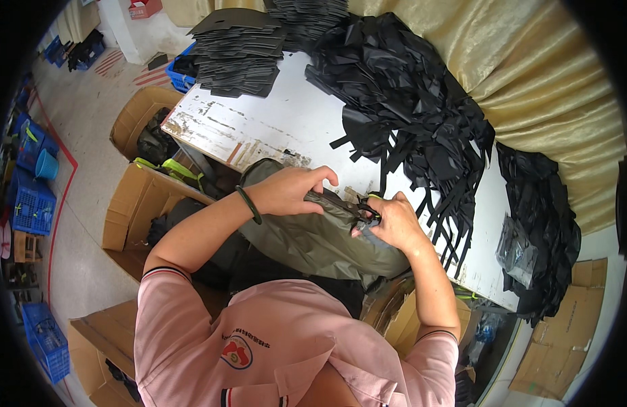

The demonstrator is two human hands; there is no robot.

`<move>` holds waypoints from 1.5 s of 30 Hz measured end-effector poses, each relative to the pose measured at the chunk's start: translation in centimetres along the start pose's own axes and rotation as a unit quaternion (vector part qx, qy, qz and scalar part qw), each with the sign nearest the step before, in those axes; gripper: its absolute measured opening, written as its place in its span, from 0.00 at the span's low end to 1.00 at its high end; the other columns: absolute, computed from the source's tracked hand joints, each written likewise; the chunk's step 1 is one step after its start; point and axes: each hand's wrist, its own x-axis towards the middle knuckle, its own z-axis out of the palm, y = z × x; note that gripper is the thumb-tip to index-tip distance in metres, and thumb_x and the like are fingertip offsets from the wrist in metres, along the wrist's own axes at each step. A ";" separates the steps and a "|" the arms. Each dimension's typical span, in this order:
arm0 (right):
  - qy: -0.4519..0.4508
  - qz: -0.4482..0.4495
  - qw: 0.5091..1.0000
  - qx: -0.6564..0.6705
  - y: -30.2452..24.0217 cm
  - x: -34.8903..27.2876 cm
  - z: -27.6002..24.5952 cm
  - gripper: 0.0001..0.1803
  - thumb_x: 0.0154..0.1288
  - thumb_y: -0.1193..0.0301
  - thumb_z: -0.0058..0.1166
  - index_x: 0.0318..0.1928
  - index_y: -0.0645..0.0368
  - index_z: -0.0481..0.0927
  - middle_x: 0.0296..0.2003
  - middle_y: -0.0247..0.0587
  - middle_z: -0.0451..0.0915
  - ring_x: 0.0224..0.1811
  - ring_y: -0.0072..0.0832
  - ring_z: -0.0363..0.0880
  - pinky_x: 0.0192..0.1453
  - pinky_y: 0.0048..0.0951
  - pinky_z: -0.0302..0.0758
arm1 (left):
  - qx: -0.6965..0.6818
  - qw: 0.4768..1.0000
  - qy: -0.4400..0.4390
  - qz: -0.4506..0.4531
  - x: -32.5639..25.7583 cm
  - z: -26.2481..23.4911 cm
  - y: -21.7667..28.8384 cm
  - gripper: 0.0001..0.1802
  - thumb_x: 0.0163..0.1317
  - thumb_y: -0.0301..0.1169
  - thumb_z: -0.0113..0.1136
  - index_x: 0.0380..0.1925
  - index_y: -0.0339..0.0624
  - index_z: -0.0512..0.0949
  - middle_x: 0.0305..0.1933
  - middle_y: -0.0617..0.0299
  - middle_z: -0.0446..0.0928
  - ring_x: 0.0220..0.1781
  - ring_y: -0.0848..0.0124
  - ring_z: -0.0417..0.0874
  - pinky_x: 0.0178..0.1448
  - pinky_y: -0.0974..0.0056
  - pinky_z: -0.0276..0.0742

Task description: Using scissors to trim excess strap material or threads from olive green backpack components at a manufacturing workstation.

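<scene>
An olive-green fabric piece, perhaps a bag (307,244), lies across my lap and the near edge of the table. My left hand (286,192) is closed on its dark upper edge, with a green bangle (248,205) on that wrist. Beside it, my right hand (393,220) is closed around a small dark item with a yellow-green part (369,209); its kind is hard to make out. This item touches the same dark edge. The fingertips of my right hand are partly hidden by it.
Dark flat panels (235,51) are stacked on the worn white table (259,122). A heap of black fabric pieces with straps (395,81) covers its right side. Cardboard boxes (134,210) stand at my left. Blue crates (34,203) line the far left floor. A gold curtain (537,74) hangs behind.
</scene>
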 end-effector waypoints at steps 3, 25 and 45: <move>0.012 0.001 0.999 0.039 0.2 -0.3 0.5 0.25 0.44 0.51 0.71 0.27 0.57 0.75 0.20 0.46 0.77 0.25 0.45 0.72 0.42 0.37 0.67 | 0.000 1.000 0.000 0.003 0.0 0.0 0.2 0.31 0.50 0.33 0.71 0.53 0.46 0.68 0.35 0.56 0.78 0.37 0.60 0.80 0.42 0.61 0.74; 0.028 0.184 0.936 0.299 5.7 -4.8 5.6 0.17 0.53 0.65 0.69 0.28 0.64 0.75 0.18 0.33 0.67 0.24 0.19 0.61 0.29 0.26 0.66 | -0.567 0.811 0.053 -0.134 -2.6 0.2 -6.8 0.14 0.65 0.29 0.57 0.49 0.35 0.77 0.46 0.64 0.80 0.45 0.77 0.78 0.55 0.71 0.72; 0.257 -0.052 0.893 0.367 -3.0 2.3 -11.1 0.13 0.56 0.75 0.67 0.34 0.56 0.73 0.28 0.20 0.67 0.31 0.12 0.63 0.35 0.17 0.61 | -0.434 0.860 0.245 -0.104 -9.0 6.7 -8.7 0.26 0.67 0.34 0.53 0.63 0.39 0.62 0.60 0.59 0.70 0.62 0.70 0.69 0.67 0.62 0.62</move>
